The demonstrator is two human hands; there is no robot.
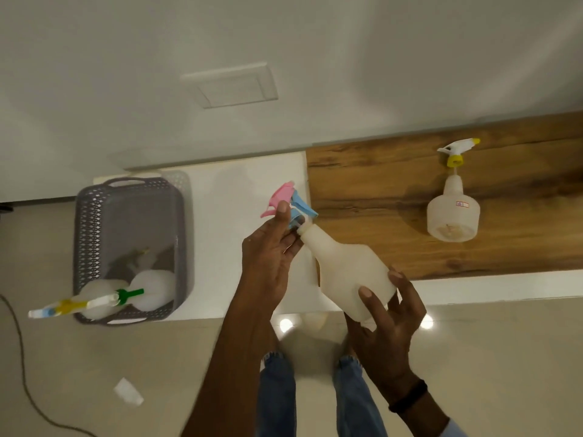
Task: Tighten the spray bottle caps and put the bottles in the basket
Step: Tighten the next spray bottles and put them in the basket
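Grey basket [82, 241] left, held bottle [347, 266], yellow-capped bottle [453, 212] on wood [378, 184]

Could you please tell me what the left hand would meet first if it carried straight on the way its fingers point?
The left hand grips the pink and blue spray head, so that is first. Beyond it lies the white counter, then probably the wall; depth is unclear.

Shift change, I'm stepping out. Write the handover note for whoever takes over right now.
Left hand grips the pink-and-blue spray head; right hand holds that bottle by its base.
Done: two bottles lie in the grey basket.
Left: finish tightening this cap, basket the bottle, then do the yellow-capped bottle on the wood top, whose head sits raised off its neck.
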